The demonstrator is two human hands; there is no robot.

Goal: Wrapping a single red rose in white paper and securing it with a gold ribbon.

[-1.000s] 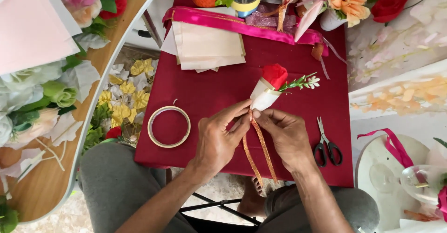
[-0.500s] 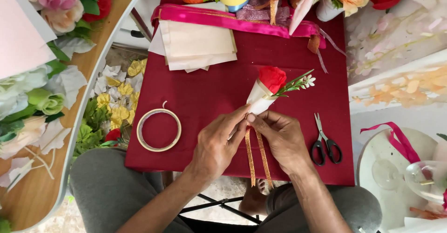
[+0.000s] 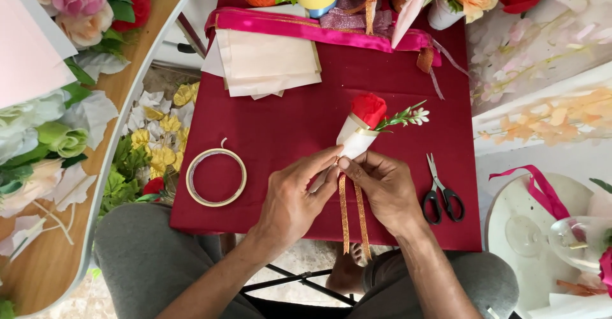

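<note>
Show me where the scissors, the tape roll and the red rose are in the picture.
scissors [image 3: 440, 194]: head view, on the pivot where the blades meet the black handles.
tape roll [image 3: 190, 166]: head view, on its left rim.
red rose [image 3: 368, 108]: head view, on the middle of the red bloom.

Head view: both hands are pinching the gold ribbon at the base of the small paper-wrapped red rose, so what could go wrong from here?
1. The glittery gold ribbon has loose tails hanging past the red cloth's edge; a snag might pull the tie loose.
2. The left hand and right hand pinch the white paper-wrapped red rose low; squeezing may crumple the paper.
</note>
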